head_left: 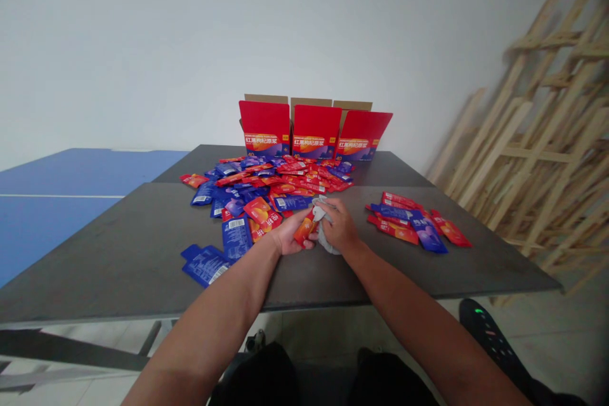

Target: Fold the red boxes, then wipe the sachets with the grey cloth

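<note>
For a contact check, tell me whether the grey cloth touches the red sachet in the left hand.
Touching: the head view shows the grey cloth in the right hand against the upper end of the red sachet held by the left hand.

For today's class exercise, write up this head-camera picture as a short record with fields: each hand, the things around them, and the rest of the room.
Left hand: grips the lower end of a red sachet
Right hand: holds a grey cloth around the sachet's upper end
Things: a heap of red and blue sachets on a dark grey table; a smaller group of sachets right of the hands
Rest: three red cartons with open flaps behind the heap; a blue table-tennis table; wooden lattice frames leaning against a white wall
</note>
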`<action>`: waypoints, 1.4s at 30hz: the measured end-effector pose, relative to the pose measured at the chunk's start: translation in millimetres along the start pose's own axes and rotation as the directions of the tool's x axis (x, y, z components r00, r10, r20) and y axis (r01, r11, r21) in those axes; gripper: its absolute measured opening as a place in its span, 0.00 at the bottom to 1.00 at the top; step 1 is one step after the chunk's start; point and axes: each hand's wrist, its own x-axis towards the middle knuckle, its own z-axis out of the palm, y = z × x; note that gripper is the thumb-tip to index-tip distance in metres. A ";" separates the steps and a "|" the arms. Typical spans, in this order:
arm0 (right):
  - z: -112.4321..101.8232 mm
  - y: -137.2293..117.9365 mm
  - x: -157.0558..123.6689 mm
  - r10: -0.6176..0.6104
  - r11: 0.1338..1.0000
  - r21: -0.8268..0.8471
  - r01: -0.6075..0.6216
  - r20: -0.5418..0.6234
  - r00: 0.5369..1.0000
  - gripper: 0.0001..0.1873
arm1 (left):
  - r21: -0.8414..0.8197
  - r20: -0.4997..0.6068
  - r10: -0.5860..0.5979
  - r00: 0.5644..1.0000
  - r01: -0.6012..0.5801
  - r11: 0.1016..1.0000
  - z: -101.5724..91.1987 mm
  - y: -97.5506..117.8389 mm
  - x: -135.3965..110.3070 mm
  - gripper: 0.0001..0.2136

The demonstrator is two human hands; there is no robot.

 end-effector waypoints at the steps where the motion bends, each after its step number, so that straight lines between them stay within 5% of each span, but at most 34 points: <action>1: 0.1 0.4 0.4 0.010 1.000 -0.004 -0.011 -0.011 1.000 0.24 | -0.002 0.000 -0.007 1.000 0.007 1.000 0.5 0.7 -0.4 0.14; 5: -0.5 1.8 1.1 0.078 0.996 -0.030 -0.080 -0.053 0.996 0.23 | -0.021 0.022 -0.053 0.998 0.054 0.998 -0.4 2.9 -0.6 0.21; 10: -2.8 12.5 3.6 0.195 0.979 -0.034 -0.201 -0.130 0.972 0.18 | -0.058 0.158 -0.111 0.981 0.121 0.991 -5.0 5.2 -3.6 0.10; 14: -7.3 19.1 4.8 0.245 0.967 -0.017 -0.256 -0.238 0.940 0.18 | -0.184 0.211 -0.013 0.977 0.053 0.981 -5.8 8.3 -4.3 0.12; 16: -10.4 15.8 4.0 0.183 0.982 0.000 -0.188 -0.236 0.954 0.20 | -0.252 0.126 0.074 0.989 -0.041 0.967 -6.0 10.2 -2.0 0.13; 19: -13.4 3.7 1.4 -0.061 0.997 0.044 0.065 -0.085 0.994 0.25 | -0.312 -0.036 0.197 0.980 -0.199 0.929 -8.1 12.6 4.0 0.12; 23: -10.6 -11.5 -0.4 -0.387 0.920 0.133 0.369 0.151 0.910 0.28 | -0.357 -0.047 0.218 0.975 -0.220 0.908 -12.2 13.6 8.8 0.15; 26: -6.1 -12.9 0.1 -0.457 0.888 0.156 0.432 0.215 0.863 0.28 | -0.370 0.002 0.181 0.983 -0.168 0.914 -13.1 13.0 7.9 0.16; 34: -2.7 5.9 1.4 -0.211 0.972 -0.070 0.226 0.180 0.961 0.27 | -0.272 0.005 0.212 0.977 -0.203 0.941 -8.3 6.8 5.5 0.12; 42: -3.7 13.5 3.7 -0.010 0.984 -0.176 0.022 0.069 0.998 0.26 | -0.141 0.097 0.207 0.974 -0.192 0.971 -11.9 1.1 8.4 0.29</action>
